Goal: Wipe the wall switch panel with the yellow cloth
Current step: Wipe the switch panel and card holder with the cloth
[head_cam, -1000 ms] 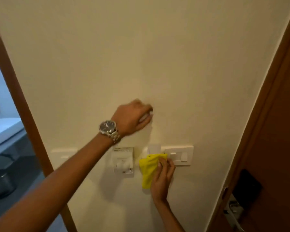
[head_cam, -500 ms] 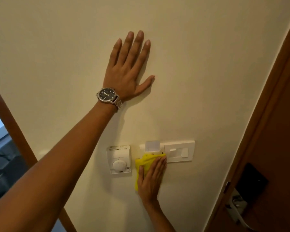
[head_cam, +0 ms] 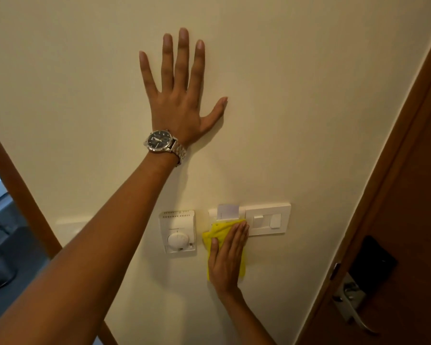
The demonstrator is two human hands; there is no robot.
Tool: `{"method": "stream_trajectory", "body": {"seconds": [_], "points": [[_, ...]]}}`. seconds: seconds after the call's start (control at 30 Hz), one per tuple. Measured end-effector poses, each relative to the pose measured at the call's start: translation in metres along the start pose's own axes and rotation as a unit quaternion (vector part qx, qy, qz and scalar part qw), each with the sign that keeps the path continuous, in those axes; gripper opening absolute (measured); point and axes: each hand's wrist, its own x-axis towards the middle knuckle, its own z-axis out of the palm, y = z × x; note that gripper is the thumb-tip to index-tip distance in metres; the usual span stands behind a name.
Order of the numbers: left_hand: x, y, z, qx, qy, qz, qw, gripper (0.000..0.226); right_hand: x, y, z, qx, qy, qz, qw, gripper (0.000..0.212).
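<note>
A white switch panel (head_cam: 268, 219) is mounted low on the cream wall, with a card slot holding a pale card (head_cam: 227, 211) at its left end. My right hand (head_cam: 228, 257) presses a yellow cloth (head_cam: 218, 231) flat against the wall over the panel's left part, just under the card. The cloth's lower half is hidden beneath my palm. My left hand (head_cam: 182, 95), with a steel wristwatch, lies flat on the wall well above the panel, fingers spread and holding nothing.
A white thermostat with a round dial (head_cam: 178, 232) sits just left of the cloth. Another white plate (head_cam: 69, 226) shows behind my left forearm. A brown door with a black lock and metal handle (head_cam: 353, 302) stands at the right. A wooden door frame (head_cam: 23, 197) borders the left.
My left hand rose from a loose fist near the panel to a flat, spread palm high on the wall. My right hand slid the cloth a little leftward and flattened over it.
</note>
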Motion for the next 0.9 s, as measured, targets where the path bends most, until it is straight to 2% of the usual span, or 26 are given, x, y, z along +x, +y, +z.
{"method": "stream_trajectory", "body": {"seconds": [0.23, 0.43, 0.67, 0.9], "points": [[0.0, 0.001, -0.001, 0.002, -0.004, 0.002, 1.0, 0.091, -0.015, 0.006, -0.009, 0.013, -0.029, -0.003, 1.0, 0.066], [0.0, 0.002, -0.003, 0.011, 0.002, -0.001, 1.0, 0.092, -0.002, -0.015, -0.017, 0.099, -0.015, 0.031, 0.995, 0.071], [0.0, 0.002, -0.005, 0.01, -0.012, -0.003, 1.0, 0.092, -0.014, -0.002, -0.023, 0.058, -0.029, 0.006, 0.998, 0.072], [0.0, 0.002, -0.006, 0.023, -0.006, 0.0, 1.0, 0.091, -0.002, -0.026, -0.006, 0.057, 0.003, 0.069, 0.996, 0.066]]}}
